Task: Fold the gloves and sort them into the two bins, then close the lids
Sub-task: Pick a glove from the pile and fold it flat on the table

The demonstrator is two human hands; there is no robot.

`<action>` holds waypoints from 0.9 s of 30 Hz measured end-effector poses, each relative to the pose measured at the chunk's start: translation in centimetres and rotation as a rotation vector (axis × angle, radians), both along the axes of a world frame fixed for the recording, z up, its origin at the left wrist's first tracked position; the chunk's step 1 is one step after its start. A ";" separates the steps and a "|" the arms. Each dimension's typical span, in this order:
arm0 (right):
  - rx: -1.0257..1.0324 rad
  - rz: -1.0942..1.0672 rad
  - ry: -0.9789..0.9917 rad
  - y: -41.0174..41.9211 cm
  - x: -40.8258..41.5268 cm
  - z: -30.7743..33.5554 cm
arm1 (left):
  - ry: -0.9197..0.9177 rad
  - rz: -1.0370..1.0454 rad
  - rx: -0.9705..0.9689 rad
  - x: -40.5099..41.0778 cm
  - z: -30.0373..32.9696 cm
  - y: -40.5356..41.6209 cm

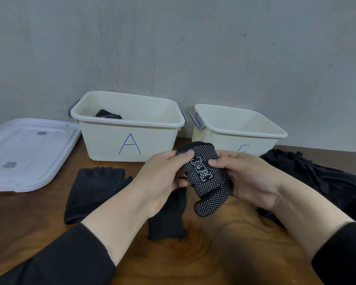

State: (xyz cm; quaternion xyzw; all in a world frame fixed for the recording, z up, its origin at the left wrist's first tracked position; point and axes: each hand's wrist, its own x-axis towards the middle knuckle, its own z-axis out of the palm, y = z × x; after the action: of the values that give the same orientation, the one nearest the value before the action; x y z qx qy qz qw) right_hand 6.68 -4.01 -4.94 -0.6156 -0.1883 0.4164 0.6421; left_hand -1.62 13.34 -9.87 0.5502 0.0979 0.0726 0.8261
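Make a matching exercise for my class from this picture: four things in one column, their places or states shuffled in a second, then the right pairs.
Things
1. dotted glove
2. bin A
3. lids
4. plain glove

Places or states
a. stacked on the table, left of the bins
b. held between the left hand and right hand
c. flat on the table, in front of the bin marked A
d. open, with a dotted glove already inside

Pairs: 1-b, 2-d, 3-a, 4-c
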 end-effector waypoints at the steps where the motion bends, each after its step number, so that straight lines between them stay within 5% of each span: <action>1: 0.001 0.001 -0.006 0.1 0.1 0.1 | 0.000 0.003 -0.006 0.0 0.1 0.2; 7: 0.044 -0.061 -0.042 1.1 0.7 1.0 | 0.000 0.063 -0.044 -0.1 0.9 1.1; 12: 0.064 -0.048 -0.065 2.4 1.2 2.4 | 0.000 0.344 0.092 -0.5 2.0 2.7; 27: 0.078 -0.138 -0.111 15.5 5.7 9.9 | -0.091 0.813 1.261 -3.5 3.2 18.1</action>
State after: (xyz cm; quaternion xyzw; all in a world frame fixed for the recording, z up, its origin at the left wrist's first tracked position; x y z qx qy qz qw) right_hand 12.42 11.53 4.93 -0.6239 -0.1968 0.3288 0.6811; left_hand -5.11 31.41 -6.71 0.8359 0.1990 0.4371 0.2657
